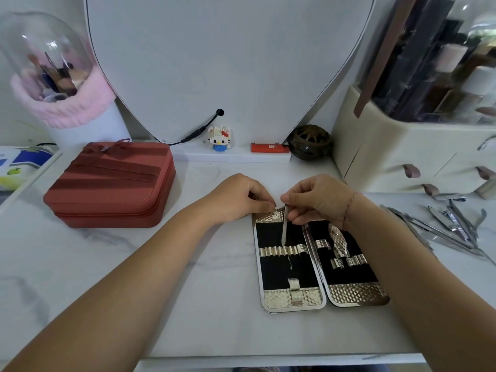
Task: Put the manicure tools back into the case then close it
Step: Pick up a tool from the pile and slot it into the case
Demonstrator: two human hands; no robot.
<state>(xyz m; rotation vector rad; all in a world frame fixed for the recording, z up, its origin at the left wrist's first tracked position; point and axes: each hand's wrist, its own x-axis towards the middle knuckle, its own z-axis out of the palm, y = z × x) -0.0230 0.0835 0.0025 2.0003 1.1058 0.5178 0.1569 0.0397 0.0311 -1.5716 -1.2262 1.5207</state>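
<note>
The manicure case (279, 302) lies open on the white table, two black-lined halves with gold textured trim and elastic loops. My left hand (239, 197) pinches the top edge of the left half. My right hand (319, 197) holds a slim metal tool (284, 226) upright over the left half, its tip just above the gold loop band (281, 250). The thin end of another tool shows below that band. A pile of loose metal manicure tools (453, 226) lies to the right of the case.
A red zippered box (112, 183) sits at the left. A cream drawer organiser (402, 157) stands at the back right, close to the tool pile. A heart-shaped mirror (228, 63), a small block figure, an orange lighter and a dark round burner line the back.
</note>
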